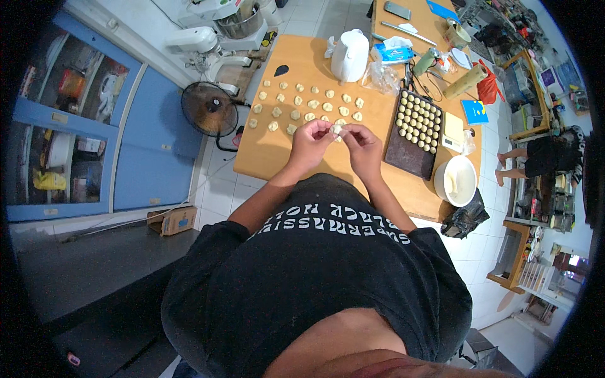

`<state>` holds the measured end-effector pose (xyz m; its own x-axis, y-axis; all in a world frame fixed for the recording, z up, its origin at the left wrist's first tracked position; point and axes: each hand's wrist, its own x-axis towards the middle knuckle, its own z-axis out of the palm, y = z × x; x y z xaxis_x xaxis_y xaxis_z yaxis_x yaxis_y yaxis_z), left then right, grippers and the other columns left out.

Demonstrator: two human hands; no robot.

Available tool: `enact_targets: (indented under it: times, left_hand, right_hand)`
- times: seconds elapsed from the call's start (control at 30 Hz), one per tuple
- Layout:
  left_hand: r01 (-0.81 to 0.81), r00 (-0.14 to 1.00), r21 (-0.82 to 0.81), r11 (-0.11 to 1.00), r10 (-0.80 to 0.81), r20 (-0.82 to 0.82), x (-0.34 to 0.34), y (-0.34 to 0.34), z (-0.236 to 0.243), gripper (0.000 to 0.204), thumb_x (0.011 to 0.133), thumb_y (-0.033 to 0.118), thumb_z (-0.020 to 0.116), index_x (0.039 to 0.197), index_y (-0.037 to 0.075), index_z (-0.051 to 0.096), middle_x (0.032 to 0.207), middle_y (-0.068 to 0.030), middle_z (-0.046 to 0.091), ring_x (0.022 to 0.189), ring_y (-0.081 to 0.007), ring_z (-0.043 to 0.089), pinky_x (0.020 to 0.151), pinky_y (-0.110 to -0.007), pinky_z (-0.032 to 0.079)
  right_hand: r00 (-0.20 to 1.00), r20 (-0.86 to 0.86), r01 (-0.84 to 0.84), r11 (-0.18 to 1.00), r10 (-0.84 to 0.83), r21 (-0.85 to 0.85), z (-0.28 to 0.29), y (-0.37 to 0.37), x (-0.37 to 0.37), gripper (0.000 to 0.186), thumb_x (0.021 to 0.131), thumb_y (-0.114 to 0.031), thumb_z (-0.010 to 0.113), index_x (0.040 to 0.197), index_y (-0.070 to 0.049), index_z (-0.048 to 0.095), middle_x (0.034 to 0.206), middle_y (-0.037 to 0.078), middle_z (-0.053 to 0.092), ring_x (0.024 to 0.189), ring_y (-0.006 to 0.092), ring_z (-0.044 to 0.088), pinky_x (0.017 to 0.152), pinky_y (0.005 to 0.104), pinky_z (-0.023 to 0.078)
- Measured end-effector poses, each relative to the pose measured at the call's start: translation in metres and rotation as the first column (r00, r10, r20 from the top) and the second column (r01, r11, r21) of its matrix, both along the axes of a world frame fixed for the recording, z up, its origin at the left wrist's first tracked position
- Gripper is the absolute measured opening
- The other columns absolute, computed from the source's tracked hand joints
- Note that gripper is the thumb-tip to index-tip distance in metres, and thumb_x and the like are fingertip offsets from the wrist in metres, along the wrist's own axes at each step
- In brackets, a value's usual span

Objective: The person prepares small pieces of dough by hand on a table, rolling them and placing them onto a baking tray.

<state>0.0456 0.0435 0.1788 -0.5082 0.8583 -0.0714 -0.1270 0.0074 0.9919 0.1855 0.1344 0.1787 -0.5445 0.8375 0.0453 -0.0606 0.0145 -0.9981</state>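
Observation:
My left hand and my right hand meet above the wooden table, their fingertips closed on a small pale dough piece. Beyond and left of my hands lie rows of small, uneven dough pieces. To the right of my right hand is a dark tray with several round pale balls in rows.
A white bowl, kitchen scale, white jug, wipes pack and cables surround the work. A fan and mixers stand beyond the table's left edge. Another person is at the far right, by cluttered shelves.

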Motion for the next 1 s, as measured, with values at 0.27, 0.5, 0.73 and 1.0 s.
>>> enact_targets:
  times: [0.27,0.5,0.73,1.0]
  left_hand:
    - [-0.066,0.997,-0.030,0.997,0.065,-0.038,0.005,0.002,-0.012,0.018,0.094,0.005,0.078,0.109,-0.004,0.072,0.098,-0.0076,0.076,0.089,-0.0107,0.070,0.082,-0.027,0.057]
    - [0.051,0.852,0.087,0.995,-0.088,0.517,-0.004,-0.008,-0.005,0.032,0.100,0.005,0.073,0.130,-0.005,0.066,0.116,-0.0124,0.075,0.101,-0.0189,0.073,0.092,-0.033,0.060]
    - [-0.047,0.914,0.039,0.998,0.027,0.404,-0.017,-0.014,-0.004,0.064,0.098,0.002,0.074,0.153,0.001,0.041,0.108,-0.0130,0.074,0.097,-0.0175,0.073,0.089,-0.031,0.060]
    - [-0.146,0.984,0.162,0.976,0.127,0.123,-0.037,-0.029,0.003,0.068,0.096,-0.003,0.074,0.150,0.004,0.034,0.102,-0.0128,0.074,0.097,-0.0151,0.071,0.090,-0.029,0.056]
  right_hand:
    - [0.998,-0.060,0.019,1.000,-0.020,-0.018,-0.007,-0.005,0.001,0.008,0.098,0.000,0.074,0.106,0.003,0.074,0.113,0.012,0.076,0.101,0.0168,0.073,0.089,0.0299,0.059]
    - [0.984,-0.130,0.143,0.973,-0.121,0.178,-0.005,-0.014,-0.001,0.017,0.095,0.003,0.076,0.111,0.001,0.069,0.110,0.011,0.076,0.101,0.0186,0.074,0.089,0.0320,0.060]
    - [0.998,0.050,0.020,0.901,-0.046,0.433,-0.004,-0.023,-0.010,0.025,0.095,0.006,0.075,0.119,0.004,0.068,0.119,0.015,0.074,0.106,0.0192,0.073,0.096,0.0337,0.060]
    - [0.959,0.242,0.118,0.984,-0.149,0.137,0.015,-0.040,-0.042,0.025,0.093,-0.015,0.085,0.106,0.005,0.078,0.094,0.014,0.079,0.079,0.0119,0.072,0.069,0.0289,0.057]
